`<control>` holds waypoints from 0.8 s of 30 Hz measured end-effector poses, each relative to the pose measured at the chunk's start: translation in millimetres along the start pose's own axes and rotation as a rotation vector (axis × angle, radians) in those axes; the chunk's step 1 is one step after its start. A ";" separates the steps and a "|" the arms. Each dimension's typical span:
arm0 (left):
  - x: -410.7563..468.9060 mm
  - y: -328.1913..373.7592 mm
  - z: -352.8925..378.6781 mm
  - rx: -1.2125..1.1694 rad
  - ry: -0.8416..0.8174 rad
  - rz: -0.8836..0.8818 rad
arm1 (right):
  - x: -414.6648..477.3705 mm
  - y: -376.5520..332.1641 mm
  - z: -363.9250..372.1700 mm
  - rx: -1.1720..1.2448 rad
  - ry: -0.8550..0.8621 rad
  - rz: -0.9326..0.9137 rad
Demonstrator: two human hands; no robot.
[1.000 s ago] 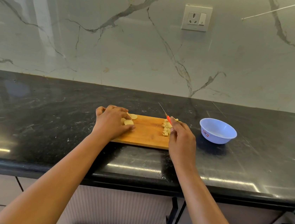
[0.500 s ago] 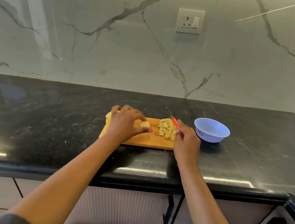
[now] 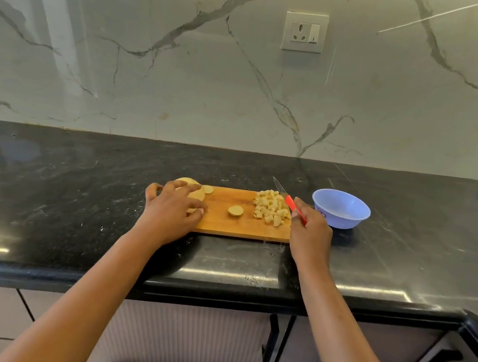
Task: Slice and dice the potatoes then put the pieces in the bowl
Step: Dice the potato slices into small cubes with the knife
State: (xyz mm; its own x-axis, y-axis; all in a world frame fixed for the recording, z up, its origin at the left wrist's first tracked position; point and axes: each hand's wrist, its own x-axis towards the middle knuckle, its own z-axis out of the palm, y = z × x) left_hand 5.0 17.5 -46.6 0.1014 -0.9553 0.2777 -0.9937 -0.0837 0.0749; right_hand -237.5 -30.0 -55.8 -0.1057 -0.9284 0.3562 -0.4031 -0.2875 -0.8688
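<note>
L hand (image 3: 173, 212): over board's left end, fingers curled on top of the potato chunk, gripping it; thumb hangs off the board's left edge.
Potato chunk (image 3: 191, 188): big pale-yellow peeled potato chunk, on board's far-left corner, mostly hidden under the hand.
Thin slice (image 3: 208, 189): thin round slice of pale potato, flat on board by its far edge, just right of the chunk.
Thick slice (image 3: 235, 210): thick round slice of potato, alone at mid-board.
Board (image 3: 226, 225): rectangular light-brown wooden chopping board, flat on black speckled stone countertop (image 3: 81, 192), long side twd the person.
Cubes (image 3: 271, 211): heap of small pale-yellow potato cubes on board's right part, up to its right edge.
Knife (image 3: 286, 196): small knife w/ red plastic handle & thin steel blade, over board's far-right corner, tip past the far edge; contact w/ cubes: can't tell.
R hand (image 3: 310, 236): at board's right edge, clenched round the red handle.
Bowl (image 3: 339, 219): round light-blue plastic bowl, upright, right of board, near but apart.
Socket (image 3: 305, 32): white wall socket w/ switch, on the wall behind board.
</note>
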 end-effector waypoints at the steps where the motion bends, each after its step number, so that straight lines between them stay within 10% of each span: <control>1: -3.5 1.5 1.2 0.031 -0.025 0.025 | -0.1 -0.1 -0.4 -0.006 -0.009 -0.002; 11: -10.9 8.3 -1.2 0.167 -0.057 0.174 | -4.1 -1.5 -2.3 0.015 -0.009 0.014; 24: -8.2 21.7 5.0 0.037 0.465 0.522 | 6.4 11.3 -26.3 0.072 0.028 0.086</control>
State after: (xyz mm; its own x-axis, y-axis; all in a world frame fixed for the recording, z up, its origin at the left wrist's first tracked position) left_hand -17.6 22.1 -52.0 -0.3877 -0.6535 0.6501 -0.9183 0.3354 -0.2104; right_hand -266.7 -33.1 -54.3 -0.1629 -0.9436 0.2883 -0.3249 -0.2246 -0.9187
